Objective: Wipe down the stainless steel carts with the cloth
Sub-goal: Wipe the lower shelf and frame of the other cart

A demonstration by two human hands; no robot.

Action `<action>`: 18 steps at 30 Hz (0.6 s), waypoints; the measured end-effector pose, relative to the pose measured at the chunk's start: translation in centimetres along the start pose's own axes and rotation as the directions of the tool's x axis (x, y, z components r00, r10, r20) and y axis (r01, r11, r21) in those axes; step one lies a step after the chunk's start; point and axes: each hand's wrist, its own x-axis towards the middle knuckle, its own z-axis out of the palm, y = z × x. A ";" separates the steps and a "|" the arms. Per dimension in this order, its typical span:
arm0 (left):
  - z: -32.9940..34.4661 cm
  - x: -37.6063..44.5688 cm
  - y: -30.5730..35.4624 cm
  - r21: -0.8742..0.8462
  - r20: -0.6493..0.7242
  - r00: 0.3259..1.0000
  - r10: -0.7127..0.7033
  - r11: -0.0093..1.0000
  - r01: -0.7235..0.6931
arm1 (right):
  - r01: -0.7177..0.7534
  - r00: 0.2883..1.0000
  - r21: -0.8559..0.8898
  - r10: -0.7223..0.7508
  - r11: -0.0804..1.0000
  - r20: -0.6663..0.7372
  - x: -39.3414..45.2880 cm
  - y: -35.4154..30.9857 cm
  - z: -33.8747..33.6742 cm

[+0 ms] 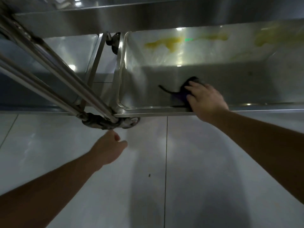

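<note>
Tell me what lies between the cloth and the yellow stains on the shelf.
Only bare steel shelf separates the cloth from the yellow stains, in the head view.

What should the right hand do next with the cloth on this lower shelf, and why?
Probably slide the dark cloth forward toward the yellow stains at the far side of the shelf. The right hand presses it near the front rim, and the stains look unwiped.
</note>
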 end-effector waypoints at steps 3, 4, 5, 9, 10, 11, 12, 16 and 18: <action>0.7 -1.3 3.4 0.145 0.019 0.972 0.235 0.961 -0.235 | 0.162 0.980 0.009 -0.162 0.987 0.117 1.3 -3.5 0.9; 0.8 -1.7 4.8 0.221 -0.005 0.934 0.356 0.912 -0.347 | 0.195 0.970 0.021 -0.196 0.981 0.147 1.5 -4.2 1.1; 0.9 -2.1 6.2 0.301 -0.028 0.870 0.492 0.834 -0.462 | 0.217 0.961 0.036 -0.220 0.976 0.165 1.5 -4.6 1.3; 2.0 -2.7 10.7 0.472 -0.049 0.582 0.812 0.532 -0.703 | 0.183 0.971 0.046 -0.188 0.982 0.150 0.7 -2.0 0.3; 2.2 -2.6 11.6 0.485 -0.054 0.552 0.832 0.505 -0.714 | 0.159 0.977 0.035 -0.163 0.987 0.136 0.3 -0.3 -0.3; 2.5 -2.4 12.5 0.499 -0.060 0.536 0.842 0.490 -0.715 | 0.131 0.985 0.023 -0.133 0.991 0.113 -0.1 1.9 -1.0; 2.9 -2.2 13.5 0.514 -0.068 0.528 0.847 0.483 -0.709 | 0.095 0.992 0.014 -0.096 0.995 0.084 -0.5 4.6 -1.7; 5.3 -1.0 17.0 0.556 -0.123 0.509 0.852 0.484 -0.676 | -0.110 0.993 -0.002 0.110 0.994 -0.033 -2.5 16.3 -4.7; 6.8 -0.7 18.7 0.562 -0.113 0.518 0.848 0.485 -0.671 | -0.218 0.974 0.027 0.219 0.976 -0.061 -3.3 20.8 -6.1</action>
